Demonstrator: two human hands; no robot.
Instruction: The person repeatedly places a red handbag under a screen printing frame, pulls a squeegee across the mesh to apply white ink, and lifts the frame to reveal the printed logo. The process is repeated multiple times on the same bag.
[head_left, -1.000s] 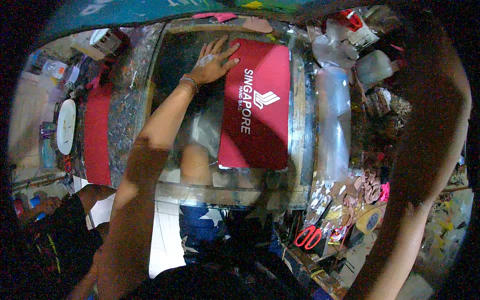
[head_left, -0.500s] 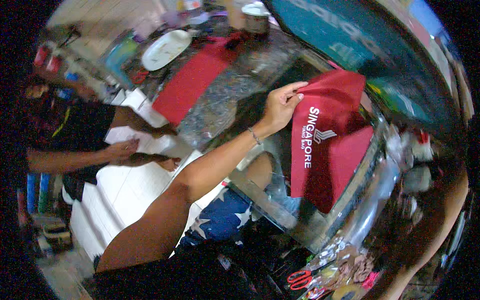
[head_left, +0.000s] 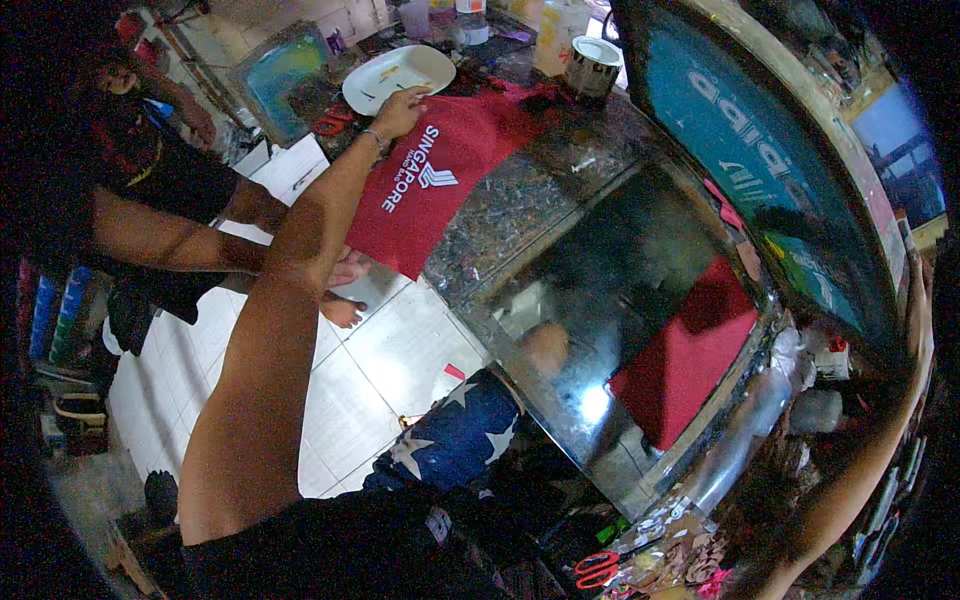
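Note:
My left hand (head_left: 402, 112), a bracelet at its wrist, is closed on the upper corner of a red fabric piece (head_left: 415, 235) with white print. The piece lies over the dark table's edge, beside a white oval dish (head_left: 398, 75). A co-worker's hand (head_left: 350, 268) is at its lower edge. Another red fabric piece (head_left: 685, 360) lies on the dark glass plate (head_left: 600, 270). Beside the plate, a teal printing screen (head_left: 720, 110) stands raised and tilted. My right forearm runs up the right rim toward the screen's frame; the fingers of that hand cannot be made out.
A paint can (head_left: 592, 70) and plastic tubs stand at the table's far side. Red scissors (head_left: 598, 570) lie among scraps at the lower right. The co-worker's arms (head_left: 170, 230) reach in from the left, over the white tiled floor (head_left: 370, 360).
My left hand has carried the printed red fabric from above the glass plate leftward onto the table by the dish. The co-worker's hand has come to its lower edge.

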